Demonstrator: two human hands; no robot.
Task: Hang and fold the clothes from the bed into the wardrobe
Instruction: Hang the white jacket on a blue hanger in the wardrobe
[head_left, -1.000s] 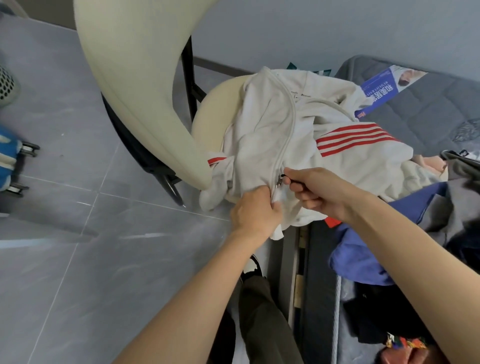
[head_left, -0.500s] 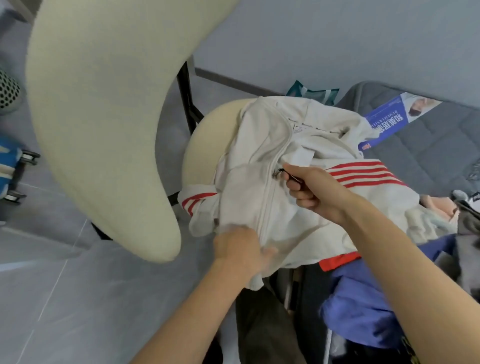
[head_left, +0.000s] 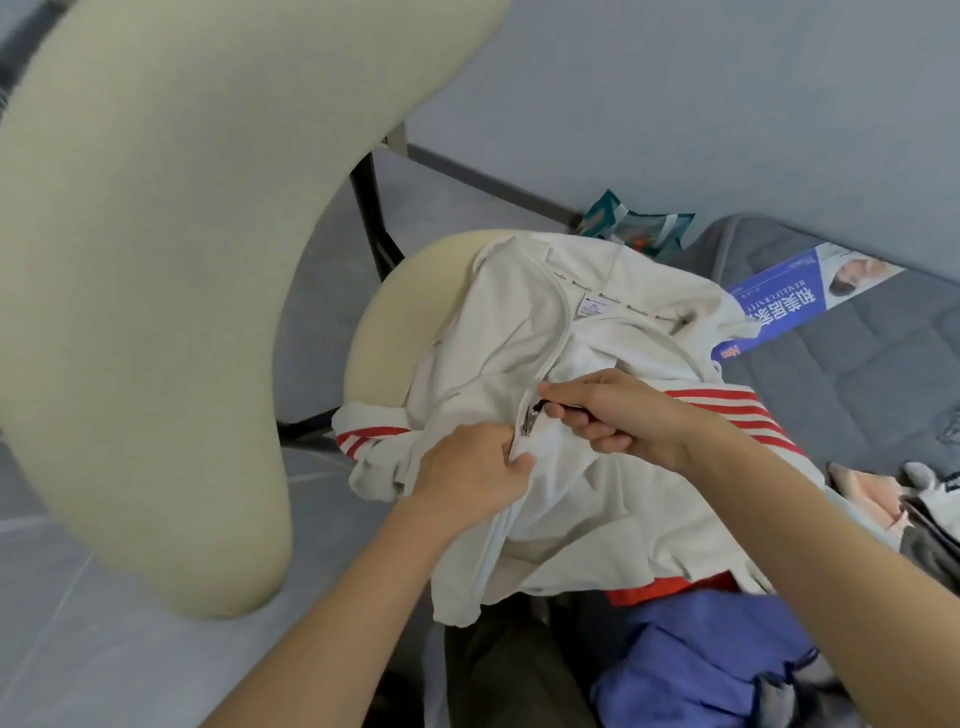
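The right hand is curled, with thumb and forefinger pinching the dark zip pull of a white jacket. Just below it and to the left, the left hand pinches the jacket's front edge right under the zip, its fingertips almost touching the pull. The jacket lies spread under both hands, collar away from the person and hem towards them. Red stripes show on the sleeve behind the right wrist and on a cuff to the left of the left hand. Its upper part rests on a cream chair seat, and the rest spills over the edge of a grey mattress. The cream chair back looms on the left. A blue garment lies by the hem, and a blue leaflet lies on the mattress beyond.
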